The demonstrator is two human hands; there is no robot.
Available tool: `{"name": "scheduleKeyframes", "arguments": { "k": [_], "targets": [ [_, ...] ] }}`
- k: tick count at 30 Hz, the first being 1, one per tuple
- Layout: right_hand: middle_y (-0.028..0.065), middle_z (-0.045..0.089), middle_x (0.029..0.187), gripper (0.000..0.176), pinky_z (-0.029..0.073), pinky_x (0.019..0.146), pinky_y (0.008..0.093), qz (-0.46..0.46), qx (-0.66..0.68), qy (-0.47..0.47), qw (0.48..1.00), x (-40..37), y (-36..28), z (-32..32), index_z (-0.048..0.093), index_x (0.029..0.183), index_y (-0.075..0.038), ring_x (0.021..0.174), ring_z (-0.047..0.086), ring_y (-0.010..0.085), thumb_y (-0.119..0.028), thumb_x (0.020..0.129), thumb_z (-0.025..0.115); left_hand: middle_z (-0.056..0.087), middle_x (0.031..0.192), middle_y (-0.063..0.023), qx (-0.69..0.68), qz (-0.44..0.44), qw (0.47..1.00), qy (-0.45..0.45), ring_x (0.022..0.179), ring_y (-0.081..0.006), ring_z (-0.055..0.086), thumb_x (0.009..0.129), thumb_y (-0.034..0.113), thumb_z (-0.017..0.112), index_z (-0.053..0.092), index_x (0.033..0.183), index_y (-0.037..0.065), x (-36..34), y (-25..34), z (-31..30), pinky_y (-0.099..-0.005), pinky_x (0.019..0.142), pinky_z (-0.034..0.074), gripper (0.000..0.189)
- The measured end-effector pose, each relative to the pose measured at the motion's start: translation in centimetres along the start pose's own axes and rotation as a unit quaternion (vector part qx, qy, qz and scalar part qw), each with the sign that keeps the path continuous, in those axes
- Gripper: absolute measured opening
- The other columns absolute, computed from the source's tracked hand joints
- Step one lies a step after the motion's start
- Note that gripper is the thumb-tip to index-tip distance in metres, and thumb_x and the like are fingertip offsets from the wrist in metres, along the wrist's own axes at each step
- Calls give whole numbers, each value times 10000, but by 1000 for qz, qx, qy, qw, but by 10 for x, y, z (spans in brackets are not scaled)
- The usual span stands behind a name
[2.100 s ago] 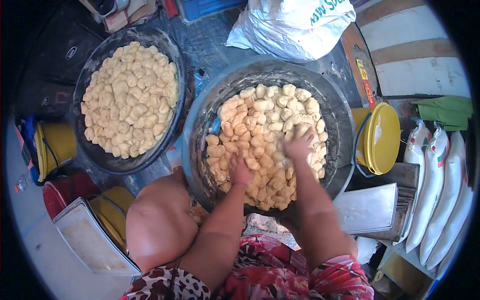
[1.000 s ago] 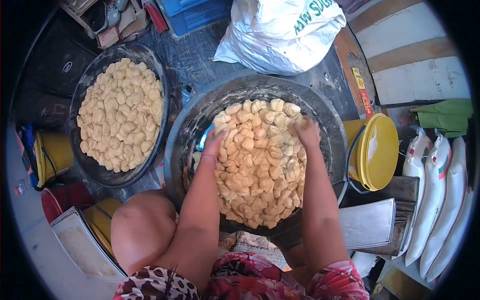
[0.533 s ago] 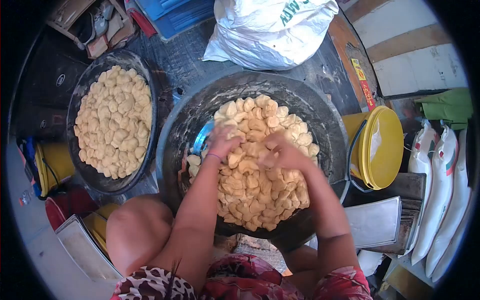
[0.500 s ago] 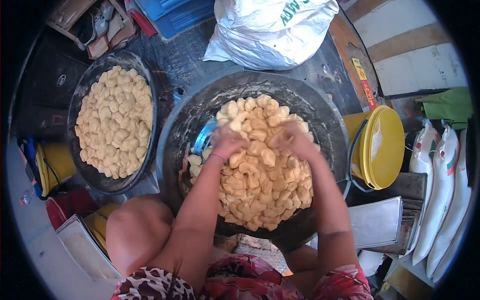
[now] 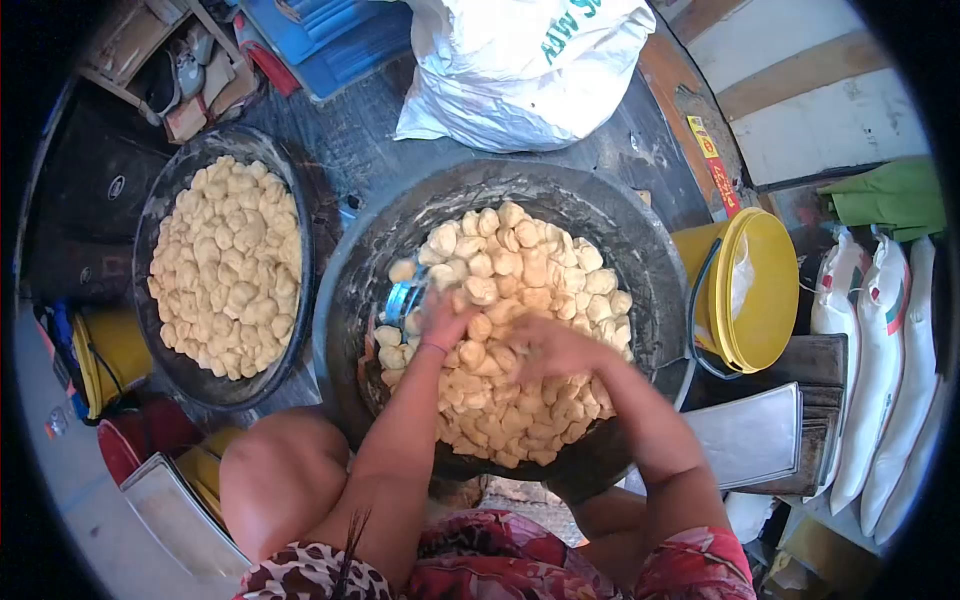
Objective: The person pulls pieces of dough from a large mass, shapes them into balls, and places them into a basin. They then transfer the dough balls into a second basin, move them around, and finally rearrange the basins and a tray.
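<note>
A big black tub (image 5: pixel 350 235) in front of me holds a heap of floury dough pieces (image 5: pixel 530 268), pale and roundish. Over the left middle of the heap is my left hand (image 5: pixel 447 318), its fingers smeared by motion among the pieces. To the right of it, my right hand (image 5: pixel 556 350) reaches across the heap, palm down, fingers spread and somewhat blurred, with no piece seen in it. By the tub's left inner wall, next to my left hand, sits a shiny blue-rimmed object (image 5: pixel 398 300), partly covered by dough pieces.
Left of the tub stands a second black basin (image 5: pixel 305 285) heaped with similar dough pieces. A white sack (image 5: pixel 520 85) and a blue crate (image 5: pixel 330 45) lie beyond. On the right are a yellow bucket (image 5: pixel 768 290), flat metal trays (image 5: pixel 745 435) and upright white sacks (image 5: pixel 868 360).
My right hand has come down and toward the left, closer to my left hand, which has shifted slightly down. The heap's upper part looks rearranged, and the view has shifted a little.
</note>
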State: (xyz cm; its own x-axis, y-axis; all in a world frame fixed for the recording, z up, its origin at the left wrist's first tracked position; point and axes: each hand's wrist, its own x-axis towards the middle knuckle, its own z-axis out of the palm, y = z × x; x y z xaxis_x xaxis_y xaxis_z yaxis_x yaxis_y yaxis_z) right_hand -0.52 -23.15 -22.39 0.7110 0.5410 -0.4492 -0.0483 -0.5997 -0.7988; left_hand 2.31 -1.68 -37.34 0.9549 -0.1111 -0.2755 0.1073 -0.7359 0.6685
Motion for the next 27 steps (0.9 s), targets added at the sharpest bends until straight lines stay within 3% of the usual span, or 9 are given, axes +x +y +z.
{"name": "scheduleKeyframes", "arguments": {
  "k": [1,3,7,9,11,16,21,26,27],
  "targets": [
    [156,443,1169,619,290,985,432,61,167,69,982,-1,7,-29,508,1162,-57,1154,355,378,-487,730,613,259,1359,-179,0,-2,1000,2,1203,-337,315,717,527,595,531,1185,114,-5,15,-8,-447,1007,226,627],
    [167,389,1274,685,295,971,503,207,-27,242,948,2,72,-63,542,1161,-111,1214,317,342,-609,692,579,397,1224,-184,0,52,992,-117,1136,-329,382,677,530,637,563,1123,114,-27,67,-47,-447,972,260,615],
    [191,260,1380,795,109,974,647,391,-213,350,824,55,83,-4,352,1327,-211,1286,211,371,-681,701,492,517,1055,-142,14,160,957,-240,1022,-279,465,717,403,651,607,972,58,-22,88,-66,-394,860,356,431],
    [189,180,1418,745,74,971,661,364,-97,333,864,59,41,14,359,1323,-262,1313,118,386,-700,724,431,511,966,-185,-279,70,931,-224,970,-299,478,712,459,640,628,851,69,-2,50,-47,-376,798,377,413],
    [176,190,1421,724,72,966,670,301,-136,241,913,46,-3,49,384,1315,-231,1319,93,389,-677,746,426,512,978,-199,-205,29,978,32,937,-311,479,745,434,615,648,845,53,11,31,-46,-387,809,380,396],
    [130,233,1419,746,85,971,675,240,-251,133,928,-2,-66,123,311,1343,-245,1323,155,332,-600,718,508,291,1338,-222,-150,-107,980,78,1196,-356,348,746,535,574,578,1142,156,-21,27,-17,-388,962,332,549],
    [90,205,1437,727,104,956,696,267,-351,55,896,-65,-23,85,383,1279,-309,1317,193,317,-545,636,625,228,1407,-137,170,54,977,-117,1327,-323,119,719,564,571,443,1270,234,-116,122,-10,-631,988,104,654],
    [127,177,1437,823,162,946,692,362,-262,283,849,-60,54,77,290,1347,-330,1293,159,427,-593,632,603,346,1348,-51,168,271,930,-180,1304,-330,186,636,490,646,427,1264,271,-130,118,-8,-666,963,107,700],
    [127,177,1437,823,162,946,692,354,-263,285,851,-54,45,80,290,1347,-330,1293,159,427,-593,632,603,353,1334,-75,173,211,945,-178,1277,-336,236,644,469,653,396,1286,267,-123,103,-9,-637,979,125,720]
  ]
}}
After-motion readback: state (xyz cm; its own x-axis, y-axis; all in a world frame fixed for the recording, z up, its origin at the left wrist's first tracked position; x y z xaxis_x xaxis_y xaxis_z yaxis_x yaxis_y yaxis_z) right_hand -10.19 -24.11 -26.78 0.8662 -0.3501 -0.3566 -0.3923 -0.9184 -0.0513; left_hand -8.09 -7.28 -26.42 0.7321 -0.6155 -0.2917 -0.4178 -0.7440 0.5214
